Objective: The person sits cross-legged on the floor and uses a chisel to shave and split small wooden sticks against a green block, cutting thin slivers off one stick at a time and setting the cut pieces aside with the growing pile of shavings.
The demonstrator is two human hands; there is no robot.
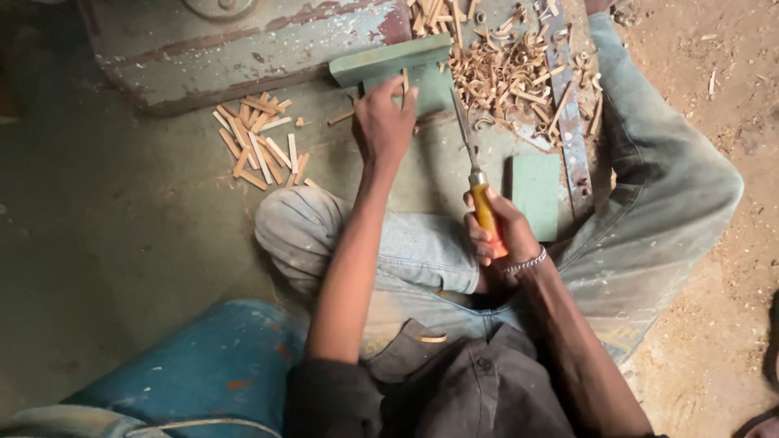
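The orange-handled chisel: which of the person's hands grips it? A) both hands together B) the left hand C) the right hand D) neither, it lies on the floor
C: the right hand, with a metal bracelet at its wrist, wraps the orange-handled chisel, while the left hand rests by the green wooden block.

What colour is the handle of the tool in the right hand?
Orange-yellow handle, gripped by the right hand; the head view shows it.
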